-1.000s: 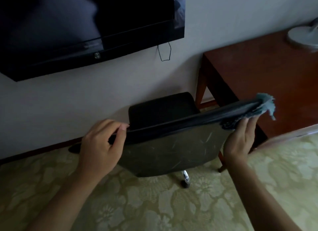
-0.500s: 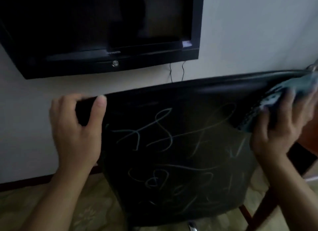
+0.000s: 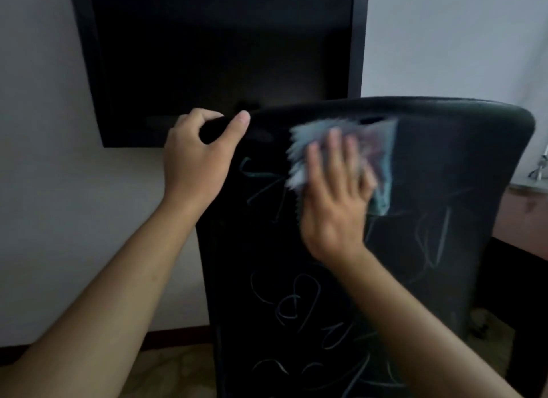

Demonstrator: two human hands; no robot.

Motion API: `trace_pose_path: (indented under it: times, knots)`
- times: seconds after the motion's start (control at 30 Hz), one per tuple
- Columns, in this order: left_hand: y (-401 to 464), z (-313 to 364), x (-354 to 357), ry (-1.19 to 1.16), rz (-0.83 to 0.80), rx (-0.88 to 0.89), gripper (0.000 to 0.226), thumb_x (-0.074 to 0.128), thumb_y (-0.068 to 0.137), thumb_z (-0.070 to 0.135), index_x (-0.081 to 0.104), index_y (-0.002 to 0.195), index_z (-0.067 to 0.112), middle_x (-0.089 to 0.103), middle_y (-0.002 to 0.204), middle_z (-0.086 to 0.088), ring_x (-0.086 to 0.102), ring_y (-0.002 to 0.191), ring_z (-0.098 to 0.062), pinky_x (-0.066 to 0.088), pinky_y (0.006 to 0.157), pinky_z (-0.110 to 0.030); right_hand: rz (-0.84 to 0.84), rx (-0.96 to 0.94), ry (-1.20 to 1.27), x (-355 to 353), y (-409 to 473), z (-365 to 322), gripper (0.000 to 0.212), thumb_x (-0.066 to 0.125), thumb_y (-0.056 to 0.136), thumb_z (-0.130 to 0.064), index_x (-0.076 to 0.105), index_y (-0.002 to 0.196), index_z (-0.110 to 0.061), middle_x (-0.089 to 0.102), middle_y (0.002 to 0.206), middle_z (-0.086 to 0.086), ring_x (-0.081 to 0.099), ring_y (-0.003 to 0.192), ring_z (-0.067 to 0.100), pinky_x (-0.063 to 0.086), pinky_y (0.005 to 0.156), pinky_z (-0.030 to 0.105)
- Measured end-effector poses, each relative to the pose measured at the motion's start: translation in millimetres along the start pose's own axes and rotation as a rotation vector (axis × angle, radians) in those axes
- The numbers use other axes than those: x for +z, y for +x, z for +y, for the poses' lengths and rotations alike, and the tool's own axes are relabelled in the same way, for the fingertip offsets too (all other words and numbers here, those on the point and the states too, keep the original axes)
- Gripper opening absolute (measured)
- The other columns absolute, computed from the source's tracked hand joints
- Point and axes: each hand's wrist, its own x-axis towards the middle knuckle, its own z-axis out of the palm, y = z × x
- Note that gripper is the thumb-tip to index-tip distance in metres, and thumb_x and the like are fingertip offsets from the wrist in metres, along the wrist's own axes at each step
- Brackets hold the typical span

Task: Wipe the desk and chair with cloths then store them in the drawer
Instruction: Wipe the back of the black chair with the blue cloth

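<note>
1. Chair (image 3: pixel 415 249): dark backrest fills the centre and right of the view, rear face toward the camera, covered in pale chalk-like scribbles (image 3: pixel 296 305)
2. Left hand (image 3: pixel 195 163): grip closed over the chair's top-left corner, fingers curled over the top edge, thumb on the near face
3. Right hand (image 3: pixel 335 202): fingers straight and spread, palm pressing flat against the chair's upper back; grip not closed round anything
4. Cloth (image 3: pixel 382 160): blue-grey, motion-blurred, trapped between the right palm and the chair back. It sticks out beyond the fingertips above and to both sides of the hand, just below the chair's top edge
5. Television (image 3: pixel 219 56): dark screen on the wall behind the chair's top-left corner
6. Desk (image 3: pixel 522 219): reddish-brown edge visible right of the chair, partly hidden behind it
</note>
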Motion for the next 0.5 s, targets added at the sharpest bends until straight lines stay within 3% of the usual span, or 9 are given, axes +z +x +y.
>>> trace_pose_path:
  times: [0.13,0.33,0.5]
  knots:
    - [4,-2,-7,0.014,-0.070,0.020,0.037,0.065,0.088,0.051,0.067,0.111,0.022,0.063,0.114,0.006,0.058,0.109,-0.009,0.046,0.098,-0.029,-0.141,-0.248,0.048,3,0,-17,0.051,0.038,0.095,-0.020,0.044,0.145,-0.012,0.033,0.155,0.012,0.022,0.147,0.028,0.025,0.109,0.049]
    - [0,-9,-11,0.031,-0.111,0.091,0.032,0.062,0.090,0.050,0.062,0.112,0.027,0.057,0.112,0.010,0.053,0.107,-0.003,0.040,0.088,-0.015,-0.086,-0.438,0.090,2,34,-10,0.046,0.046,0.091,-0.014,0.057,0.135,-0.019,0.033,0.152,0.018,0.023,0.146,0.034,0.023,0.101,0.049]
    - [5,-14,-11,-0.001,-0.104,0.085,0.034,0.066,0.087,0.053,0.065,0.106,0.025,0.063,0.108,0.008,0.059,0.101,-0.002,0.048,0.088,-0.022,-0.067,-0.483,0.124,5,24,-21,0.034,0.049,0.095,-0.018,0.069,0.122,-0.022,0.039,0.144,0.014,0.034,0.141,0.032,0.027,0.097,0.051]
